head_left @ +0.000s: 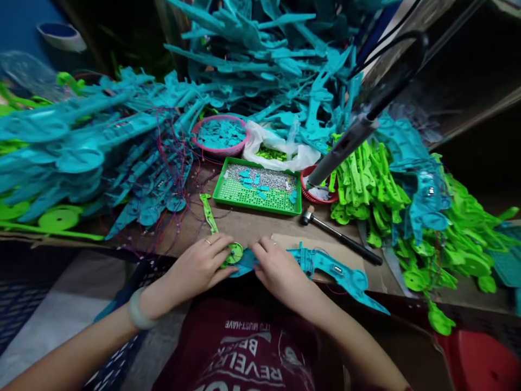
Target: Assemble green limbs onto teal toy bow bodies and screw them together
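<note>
A long blue plastic toy shell (337,270) lies across the front edge of the bench, its pointed end to the right and a thin wire along it. My right hand (279,269) is closed over its middle, fingertips pressed together on the blue plastic. At the shell's left end, my left hand (205,264) pinches around a round green plastic disc (235,253) and the blue edge beneath it. The fingers hide part of both pieces. Just beyond my left hand lies a slim green plastic piece (208,212).
A green perforated tray (260,206) holds small metal parts and blue bits. Nearby are a hammer (344,238), a red basket (319,196), a pink basket (220,152) and a white bag (301,155). Blue shells (81,136) and green pieces (362,182) are heaped around; a grey hanging tool (342,149) slants down.
</note>
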`<action>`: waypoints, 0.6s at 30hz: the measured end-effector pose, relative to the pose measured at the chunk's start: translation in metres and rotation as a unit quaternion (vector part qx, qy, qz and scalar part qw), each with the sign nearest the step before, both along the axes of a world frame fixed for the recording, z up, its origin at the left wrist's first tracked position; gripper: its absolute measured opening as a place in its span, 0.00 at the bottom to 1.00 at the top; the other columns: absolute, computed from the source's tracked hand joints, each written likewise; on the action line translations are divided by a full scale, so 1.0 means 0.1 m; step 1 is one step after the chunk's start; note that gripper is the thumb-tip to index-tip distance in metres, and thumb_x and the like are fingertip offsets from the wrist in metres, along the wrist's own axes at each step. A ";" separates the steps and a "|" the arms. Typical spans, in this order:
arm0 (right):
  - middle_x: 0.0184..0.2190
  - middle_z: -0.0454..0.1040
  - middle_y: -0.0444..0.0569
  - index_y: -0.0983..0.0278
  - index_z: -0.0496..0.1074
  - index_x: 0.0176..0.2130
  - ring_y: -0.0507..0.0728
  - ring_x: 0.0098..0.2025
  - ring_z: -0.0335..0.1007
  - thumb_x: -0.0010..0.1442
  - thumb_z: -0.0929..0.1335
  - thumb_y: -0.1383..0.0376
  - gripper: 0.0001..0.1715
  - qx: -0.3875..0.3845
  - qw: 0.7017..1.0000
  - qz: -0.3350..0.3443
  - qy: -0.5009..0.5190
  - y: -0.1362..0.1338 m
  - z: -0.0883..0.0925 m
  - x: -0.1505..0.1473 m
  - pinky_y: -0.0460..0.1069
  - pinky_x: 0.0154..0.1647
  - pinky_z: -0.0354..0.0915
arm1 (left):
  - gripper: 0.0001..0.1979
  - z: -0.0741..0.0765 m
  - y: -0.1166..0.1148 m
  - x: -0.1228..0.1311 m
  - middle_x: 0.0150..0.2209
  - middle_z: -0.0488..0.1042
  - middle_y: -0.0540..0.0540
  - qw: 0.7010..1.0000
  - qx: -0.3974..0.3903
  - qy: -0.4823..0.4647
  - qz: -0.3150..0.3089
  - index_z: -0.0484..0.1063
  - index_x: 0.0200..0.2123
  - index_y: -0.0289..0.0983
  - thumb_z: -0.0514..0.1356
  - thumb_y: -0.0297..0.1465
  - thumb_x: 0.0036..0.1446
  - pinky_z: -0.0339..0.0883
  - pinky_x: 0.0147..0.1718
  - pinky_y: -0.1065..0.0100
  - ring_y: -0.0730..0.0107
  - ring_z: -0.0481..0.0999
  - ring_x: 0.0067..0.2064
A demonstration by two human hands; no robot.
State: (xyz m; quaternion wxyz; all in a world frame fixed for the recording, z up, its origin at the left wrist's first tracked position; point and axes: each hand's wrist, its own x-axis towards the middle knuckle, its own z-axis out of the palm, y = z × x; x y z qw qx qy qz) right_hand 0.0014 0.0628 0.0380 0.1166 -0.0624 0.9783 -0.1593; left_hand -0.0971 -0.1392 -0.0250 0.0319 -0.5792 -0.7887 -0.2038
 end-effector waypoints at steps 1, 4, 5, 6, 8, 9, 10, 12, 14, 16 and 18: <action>0.42 0.72 0.52 0.66 0.67 0.48 0.59 0.40 0.70 0.63 0.69 0.70 0.13 -0.009 1.000 0.002 -0.009 -0.04 0.03 -0.01 0.50 0.34 0.60 | 0.14 0.00 0.01 0.02 0.51 0.74 0.35 1.000 -0.001 0.010 0.003 0.72 0.48 0.29 0.56 0.35 0.69 0.72 0.51 0.49 0.48 0.73 0.52; 0.39 0.73 0.49 0.65 0.69 0.46 0.57 0.38 0.70 0.65 0.70 0.66 0.10 -0.070 0.997 0.017 -0.021 -0.11 0.04 -0.05 0.48 0.33 0.57 | 0.12 -0.02 0.03 0.03 0.53 0.74 0.36 1.000 0.009 -0.010 0.006 0.70 0.50 0.29 0.53 0.28 0.69 0.70 0.55 0.51 0.51 0.72 0.55; 0.38 0.73 0.48 0.64 0.69 0.45 0.56 0.37 0.70 0.66 0.69 0.66 0.08 -0.081 0.996 0.022 -0.014 -0.12 0.02 -0.06 0.48 0.32 0.56 | 0.12 -0.03 0.03 0.03 0.54 0.73 0.36 0.999 0.015 -0.029 0.008 0.70 0.50 0.30 0.52 0.27 0.69 0.69 0.56 0.52 0.53 0.71 0.56; 0.37 0.73 0.48 0.64 0.70 0.44 0.55 0.36 0.69 0.67 0.68 0.66 0.05 -0.085 0.996 0.023 -0.003 -0.11 -0.02 -0.07 0.48 0.31 0.55 | 0.11 -0.04 0.03 0.03 0.56 0.72 0.37 0.999 0.022 -0.048 0.011 0.70 0.50 0.31 0.52 0.26 0.69 0.69 0.57 0.53 0.54 0.71 0.57; 0.35 0.72 0.48 0.64 0.72 0.42 0.54 0.35 0.68 0.70 0.65 0.65 0.07 -0.084 0.996 0.012 0.023 -0.06 -0.14 -0.09 0.48 0.31 0.54 | 0.10 -0.05 0.02 0.02 0.55 0.73 0.38 0.996 0.035 -0.080 0.019 0.70 0.49 0.32 0.52 0.26 0.69 0.70 0.55 0.54 0.55 0.73 0.56; 0.34 0.71 0.47 0.64 0.73 0.41 0.54 0.34 0.68 0.71 0.64 0.65 0.09 -0.090 0.995 0.004 0.032 -0.02 -0.20 -0.11 0.48 0.31 0.54 | 0.09 -0.05 0.03 0.02 0.54 0.74 0.38 0.995 0.039 -0.090 0.022 0.70 0.48 0.33 0.53 0.26 0.68 0.71 0.54 0.53 0.55 0.73 0.54; 0.33 0.71 0.47 0.64 0.73 0.41 0.53 0.34 0.68 0.71 0.64 0.65 0.09 -0.103 0.994 -0.004 0.038 0.01 -0.26 -0.12 0.47 0.32 0.55 | 0.08 -0.04 0.03 0.03 0.53 0.74 0.38 0.994 0.042 -0.097 0.026 0.70 0.46 0.33 0.53 0.26 0.68 0.71 0.53 0.53 0.55 0.74 0.53; 0.32 0.70 0.46 0.65 0.72 0.39 0.53 0.35 0.68 0.69 0.65 0.66 0.07 -0.139 0.989 -0.022 0.042 0.08 -0.36 -0.14 0.46 0.33 0.56 | 0.06 -0.02 0.05 0.04 0.50 0.75 0.38 0.992 0.045 -0.112 0.036 0.70 0.43 0.34 0.53 0.25 0.66 0.72 0.51 0.52 0.54 0.75 0.52; 0.31 0.69 0.45 0.65 0.71 0.37 0.52 0.35 0.68 0.67 0.67 0.69 0.04 -0.165 0.985 -0.037 0.043 0.12 -0.44 -0.16 0.45 0.34 0.56 | 0.06 0.00 0.07 0.07 0.49 0.75 0.39 0.989 0.047 -0.129 0.050 0.69 0.42 0.35 0.53 0.24 0.65 0.73 0.49 0.52 0.53 0.75 0.50; 0.30 0.69 0.43 0.64 0.70 0.35 0.52 0.34 0.66 0.63 0.68 0.73 0.05 -0.173 0.983 -0.052 0.042 0.12 -0.49 -0.16 0.45 0.34 0.55 | 0.08 0.01 0.10 0.10 0.48 0.75 0.40 0.988 0.051 -0.138 0.056 0.69 0.44 0.36 0.53 0.24 0.65 0.73 0.49 0.52 0.54 0.75 0.50; 0.29 0.68 0.42 0.64 0.69 0.34 0.51 0.33 0.65 0.61 0.69 0.75 0.06 -0.166 0.983 -0.061 0.040 0.11 -0.51 -0.17 0.45 0.33 0.54 | 0.10 0.01 0.13 0.13 0.49 0.75 0.41 0.988 0.057 -0.131 0.057 0.69 0.47 0.36 0.53 0.22 0.64 0.71 0.53 0.50 0.55 0.75 0.51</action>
